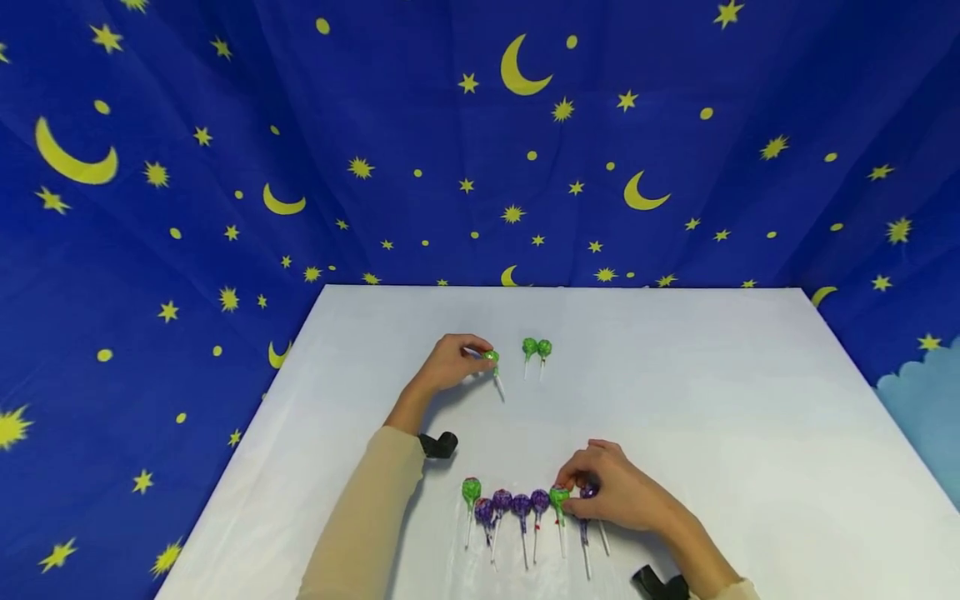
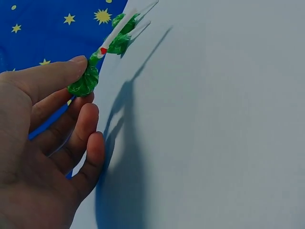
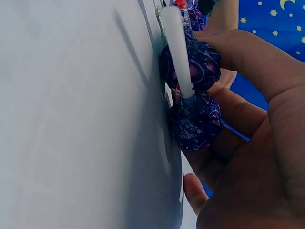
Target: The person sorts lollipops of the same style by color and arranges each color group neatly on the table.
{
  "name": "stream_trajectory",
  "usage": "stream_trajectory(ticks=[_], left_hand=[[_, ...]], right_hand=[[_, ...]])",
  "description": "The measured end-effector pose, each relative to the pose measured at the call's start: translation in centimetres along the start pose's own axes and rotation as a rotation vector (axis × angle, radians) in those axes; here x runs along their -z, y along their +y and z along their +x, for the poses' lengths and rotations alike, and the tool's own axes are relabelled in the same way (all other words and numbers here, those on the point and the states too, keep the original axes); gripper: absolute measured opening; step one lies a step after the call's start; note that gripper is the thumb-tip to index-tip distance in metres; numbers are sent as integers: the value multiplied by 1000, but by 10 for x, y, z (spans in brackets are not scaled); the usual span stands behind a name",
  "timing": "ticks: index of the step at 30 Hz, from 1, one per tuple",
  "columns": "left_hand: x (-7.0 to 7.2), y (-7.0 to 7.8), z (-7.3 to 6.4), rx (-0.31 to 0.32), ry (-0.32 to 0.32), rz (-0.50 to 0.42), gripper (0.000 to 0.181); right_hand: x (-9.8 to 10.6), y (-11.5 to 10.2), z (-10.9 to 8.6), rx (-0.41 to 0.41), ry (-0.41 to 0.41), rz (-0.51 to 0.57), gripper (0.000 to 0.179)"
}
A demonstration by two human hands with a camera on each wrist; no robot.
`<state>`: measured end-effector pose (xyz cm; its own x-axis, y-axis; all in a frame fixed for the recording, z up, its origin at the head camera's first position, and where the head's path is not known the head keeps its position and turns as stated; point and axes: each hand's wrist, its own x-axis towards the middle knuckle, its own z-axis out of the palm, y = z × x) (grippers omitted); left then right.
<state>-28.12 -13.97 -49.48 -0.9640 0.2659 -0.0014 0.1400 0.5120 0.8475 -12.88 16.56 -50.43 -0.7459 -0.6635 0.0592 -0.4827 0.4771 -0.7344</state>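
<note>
In the head view my left hand (image 1: 452,362) pinches a green-wrapped lollipop (image 1: 491,357) by its head, between thumb and fingers. The left wrist view shows this lollipop (image 2: 85,82) with its white stick pointing away from the palm. Just right of it lie two green lollipops (image 1: 544,348) side by side. At the near row, thumb and fingers of my right hand (image 1: 618,492) close about the head of another green lollipop (image 1: 558,495). Purple lollipops (image 3: 195,124) lie beneath that hand, partly hidden in the head view.
The near row also holds several purple lollipops (image 1: 521,506) and one green lollipop (image 1: 471,490) at its left end. All sit on a white table (image 1: 712,375). A blue cloth (image 1: 420,125) with yellow moons and stars stands behind and beside it.
</note>
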Motion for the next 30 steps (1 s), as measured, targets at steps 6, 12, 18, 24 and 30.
stream_trajectory(ticks=[6, 12, 18, 24, 30], left_hand=[[-4, -2, 13, 5, 8, 11, 25], [-12, 7, 33, -6, -13, 46, 24], [-21, 8, 45, 4, -19, 73, 23], [-27, 6, 50, 3, -24, 95, 23], [-35, 9, 54, -17, -12, 111, 23]], right_hand=[[1, 0, 3, 16, -7, -17, 18], [5, 2, 1, 4, 2, -18, 18], [2, 3, 0, 2, -2, 4, 17], [1, 3, 0, -13, -9, 11, 17], [4, 3, -1, -17, -2, -13, 17]])
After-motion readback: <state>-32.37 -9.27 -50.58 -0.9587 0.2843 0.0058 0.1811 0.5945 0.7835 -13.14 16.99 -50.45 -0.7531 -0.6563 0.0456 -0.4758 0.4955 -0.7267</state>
